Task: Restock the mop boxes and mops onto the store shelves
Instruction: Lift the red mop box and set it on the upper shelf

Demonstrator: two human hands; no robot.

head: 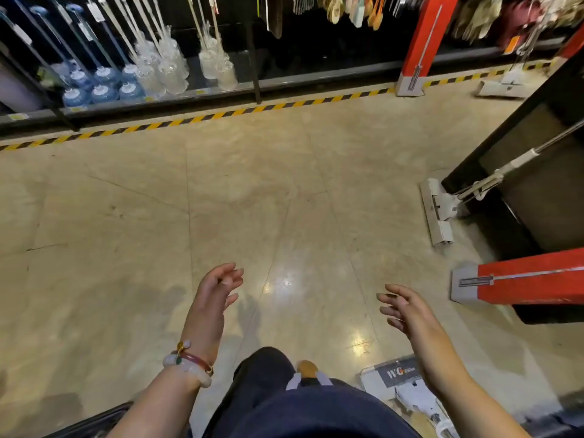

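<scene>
— Any writing you can read from there?

— Only "WG", on the grey-and-white mop box (392,374) lying on the floor by the person's right foot, partly under the right forearm. The yellow price tags (18,116) on the shelf edge are too blurred.

— And the hands?

— Both empty. The left hand (212,298) hangs over the bare tile with fingers loosely spread, bracelets (189,363) on its wrist; the right hand (407,308) is spread wide too, palm turned inward, touching nothing.

— Where is the rest of the stock?

— One red mop box (426,42) stands leaning against the shelf ahead, its foot on the striped hazard tape (221,115). Another red mop box (521,281) lies to the right against a dark display base (537,210). A loose flat mop (439,210) rests its head on the floor beside that base, handle slanting up. A second mop head (502,86) sits farther back.

— Anything on the shelf?

— Toilet brushes in blue holders (101,86) and in clear holders (170,71), crowding the left bay.
</scene>
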